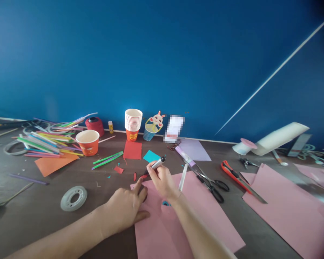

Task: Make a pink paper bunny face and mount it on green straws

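The right hand is closed around a grey marker pen with a black cap, its tip down near the far edge of a pink paper sheet. The left hand lies loosely curled, pressing that sheet's near-left corner. Black-handled scissors lie just right; a clear tape roll sits left.

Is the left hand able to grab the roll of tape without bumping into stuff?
Probably yes. The left hand rests on the pink paper, and the roll of tape lies flat just to its left with only bare table between them.
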Tool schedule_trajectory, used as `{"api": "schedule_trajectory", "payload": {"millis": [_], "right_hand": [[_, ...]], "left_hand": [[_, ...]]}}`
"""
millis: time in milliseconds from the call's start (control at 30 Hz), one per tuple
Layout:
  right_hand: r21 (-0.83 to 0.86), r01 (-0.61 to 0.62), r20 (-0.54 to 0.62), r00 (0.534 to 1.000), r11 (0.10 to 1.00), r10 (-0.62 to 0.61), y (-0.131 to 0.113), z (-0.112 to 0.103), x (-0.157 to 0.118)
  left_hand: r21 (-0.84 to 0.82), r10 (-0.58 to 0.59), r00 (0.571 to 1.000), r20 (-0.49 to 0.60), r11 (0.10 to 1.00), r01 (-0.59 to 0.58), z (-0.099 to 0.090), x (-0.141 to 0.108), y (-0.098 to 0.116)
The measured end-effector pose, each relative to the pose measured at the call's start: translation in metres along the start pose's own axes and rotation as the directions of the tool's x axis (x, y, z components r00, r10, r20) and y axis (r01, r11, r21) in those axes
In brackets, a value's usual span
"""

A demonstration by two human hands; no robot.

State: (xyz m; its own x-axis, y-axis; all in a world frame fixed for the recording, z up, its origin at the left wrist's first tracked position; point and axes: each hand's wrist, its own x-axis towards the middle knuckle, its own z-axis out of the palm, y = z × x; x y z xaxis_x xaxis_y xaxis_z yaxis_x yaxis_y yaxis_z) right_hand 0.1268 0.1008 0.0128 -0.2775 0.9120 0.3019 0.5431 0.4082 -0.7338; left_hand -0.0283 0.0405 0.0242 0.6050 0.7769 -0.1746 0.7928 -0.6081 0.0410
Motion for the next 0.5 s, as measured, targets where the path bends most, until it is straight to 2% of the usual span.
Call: {"api": "schedule_trajectory", "payload": {"millis": [267,500], "right_hand": [[-0.032,-0.012,-0.024,1.0,0.999,0.011,0.0026,-0.0037,0.0003],[-0.007,0.005,0.031,1.0,1.0,-0.005,-0.0024,-0.0001,0.0]], "left_hand": [[0.005,0.006,1.0,-0.02,1.0,-0.006,0.0008,-0.0003,-0.0004],[-0.012,-0.01,1.0,0.014,1.0,0.01,0.0009,-0.0004,0.0001]]}}
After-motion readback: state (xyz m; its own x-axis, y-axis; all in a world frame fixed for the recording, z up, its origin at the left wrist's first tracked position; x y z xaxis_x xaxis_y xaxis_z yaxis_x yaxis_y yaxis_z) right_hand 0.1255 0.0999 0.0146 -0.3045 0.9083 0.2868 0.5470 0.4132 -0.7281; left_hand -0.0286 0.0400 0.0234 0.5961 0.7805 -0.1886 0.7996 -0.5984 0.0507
